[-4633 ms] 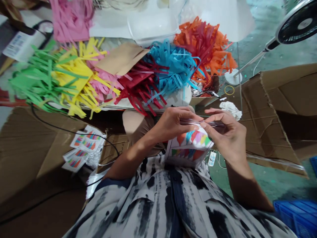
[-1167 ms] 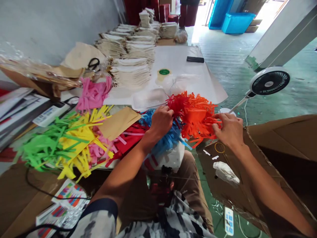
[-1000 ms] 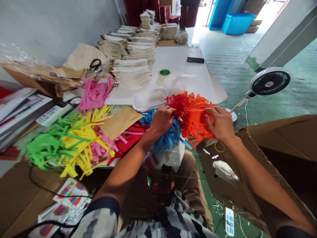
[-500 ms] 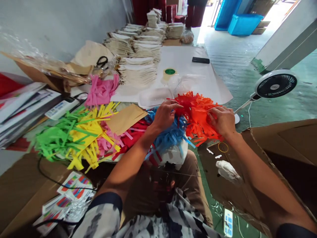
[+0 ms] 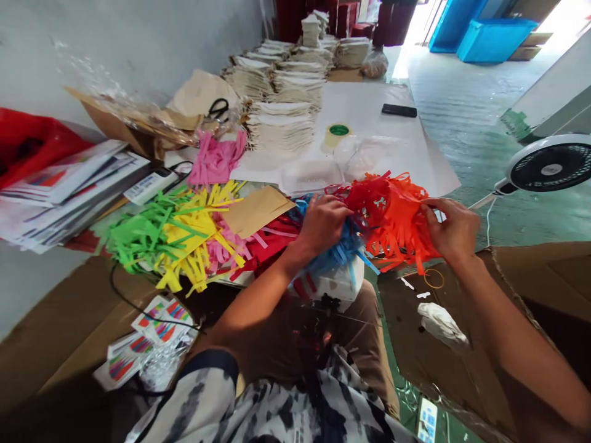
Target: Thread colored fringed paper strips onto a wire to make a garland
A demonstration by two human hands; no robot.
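Far left, green fringe (image 5: 138, 240) overlapping yellow fringe (image 5: 196, 237), then brown paper (image 5: 258, 209) next to crimson fringe (image 5: 274, 241). Curls over blue fringe (image 5: 339, 255) with the left hand (image 5: 323, 224); cannot tell whether gripping. Right of red fringe (image 5: 367, 200), pinches the right edge of orange fringe (image 5: 406, 215) with the right hand (image 5: 455, 231), near a small fan (image 5: 549, 169).

Glare from doorway (image 5: 421, 26) upper right; cardboard (image 5: 69, 332) lower left dim; edges stretched.

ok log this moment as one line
left hand: over blue strips; right hand: at edge of orange strips; tape roll: on white sheet
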